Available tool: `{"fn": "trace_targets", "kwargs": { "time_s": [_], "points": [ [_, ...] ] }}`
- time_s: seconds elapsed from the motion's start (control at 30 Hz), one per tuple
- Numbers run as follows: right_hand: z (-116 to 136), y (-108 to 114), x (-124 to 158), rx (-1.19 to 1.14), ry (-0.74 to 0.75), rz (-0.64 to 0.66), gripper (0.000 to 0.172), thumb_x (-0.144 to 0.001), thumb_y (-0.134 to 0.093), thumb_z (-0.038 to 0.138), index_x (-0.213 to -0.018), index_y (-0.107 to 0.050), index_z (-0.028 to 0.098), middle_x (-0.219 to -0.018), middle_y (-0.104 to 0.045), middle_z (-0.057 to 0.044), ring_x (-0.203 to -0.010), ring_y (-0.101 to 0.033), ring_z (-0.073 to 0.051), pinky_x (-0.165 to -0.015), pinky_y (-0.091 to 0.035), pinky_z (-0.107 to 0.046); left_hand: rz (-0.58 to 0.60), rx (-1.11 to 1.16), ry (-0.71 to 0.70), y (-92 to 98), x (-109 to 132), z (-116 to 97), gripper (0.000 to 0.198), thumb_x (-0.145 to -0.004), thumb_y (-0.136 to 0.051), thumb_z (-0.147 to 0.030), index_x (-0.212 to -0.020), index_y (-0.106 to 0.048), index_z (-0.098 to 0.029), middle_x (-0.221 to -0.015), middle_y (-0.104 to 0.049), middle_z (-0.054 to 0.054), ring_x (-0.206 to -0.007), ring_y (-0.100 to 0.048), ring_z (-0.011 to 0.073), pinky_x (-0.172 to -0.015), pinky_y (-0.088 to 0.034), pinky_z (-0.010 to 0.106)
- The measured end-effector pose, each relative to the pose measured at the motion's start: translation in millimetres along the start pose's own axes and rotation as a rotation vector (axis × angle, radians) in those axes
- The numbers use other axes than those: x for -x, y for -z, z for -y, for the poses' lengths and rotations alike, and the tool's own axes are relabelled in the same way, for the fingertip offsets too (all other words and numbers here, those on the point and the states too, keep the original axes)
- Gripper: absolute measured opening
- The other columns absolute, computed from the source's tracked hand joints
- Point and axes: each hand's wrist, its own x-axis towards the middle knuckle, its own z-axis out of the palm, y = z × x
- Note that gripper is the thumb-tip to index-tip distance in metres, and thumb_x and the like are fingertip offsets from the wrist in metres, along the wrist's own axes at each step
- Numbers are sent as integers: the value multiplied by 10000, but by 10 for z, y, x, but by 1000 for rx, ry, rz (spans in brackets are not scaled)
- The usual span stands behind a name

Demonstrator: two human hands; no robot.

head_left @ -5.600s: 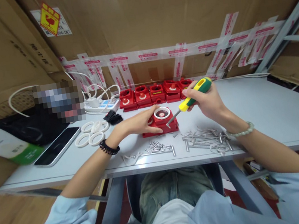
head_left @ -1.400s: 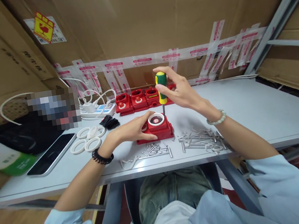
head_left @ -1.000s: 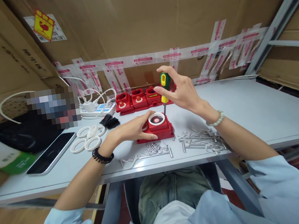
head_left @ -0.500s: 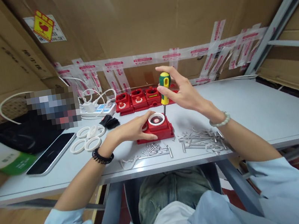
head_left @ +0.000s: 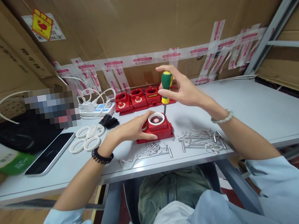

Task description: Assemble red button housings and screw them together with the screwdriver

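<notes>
As left hand (head_left: 135, 128) clasps box (head_left: 164, 130), right hand (head_left: 186, 90) holds screwdriver (head_left: 166, 82).

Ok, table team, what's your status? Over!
Left hand gripping red box. Right hand holding screwdriver, tip down at box's right side. Loose screws in front, not blocking screwdriver.

I see the left hand (head_left: 132, 128) holding a red box (head_left: 165, 131) on the table (head_left: 257, 110) far from me. The right hand (head_left: 184, 89) holds a green and yellow screwdriver (head_left: 166, 81), tip down by the box's back right side. Little screws (head_left: 154, 149) lie in front.
</notes>
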Motion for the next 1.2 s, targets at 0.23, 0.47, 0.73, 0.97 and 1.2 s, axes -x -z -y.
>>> {"fn": "trace_targets", "kwargs": {
  "time_s": [0.23, 0.47, 0.73, 0.97, 1.2],
  "points": [
    [-53, -64, -11, 31, -69, -106, 493, -795, -695, 500, -1169, -470, 272, -857, -585, 19, -699, -587, -148, -673, -555, -349, 17, 12, 0, 9, -3, -15, 755, -783, -686, -597, -1354, -396, -197, -1318, -587, 141, -1125, -615, 288, -914, -480, 346],
    [-88, -33, -2, -96, -12, 25, 593, -864, -601, 394, -1384, -339, 283, -1099, -608, -51, -989, -638, -197, -877, -559, -419, 4, 9, -5, 2, -4, -7, 759, -775, -694, -591, -1356, -400, -203, -1321, -587, 146, -1125, -615, 299, -923, -479, 367],
    [-36, -165, -7, 62, -16, -129, 481, -827, -677, 386, -1241, -466, 264, -868, -572, 15, -693, -548, -142, -703, -537, -355, 20, -1, 9, 0, -13, -7, 790, -781, -682, -616, -1373, -381, -188, -1316, -587, 152, -1111, -620, 299, -891, -488, 353],
    [-30, -49, -45, -110, 36, 54, 480, -847, -630, 308, -1281, -428, 268, -1054, -558, -20, -892, -615, -161, -817, -550, -370, 18, -21, 24, 4, -8, -9, 796, -781, -687, -604, -1383, -373, -188, -1352, -567, 145, -1154, -604, 297, -931, -473, 342],
    [-92, -108, -15, -46, -64, -129, 504, -766, -752, 391, -1140, -432, 281, -791, -518, 47, -642, -554, -125, -644, -538, -323, 14, 8, 5, 9, -12, -24, 769, -780, -700, -582, -1366, -389, -193, -1341, -576, 143, -1144, -609, 293, -915, -480, 341]
  ]
}}
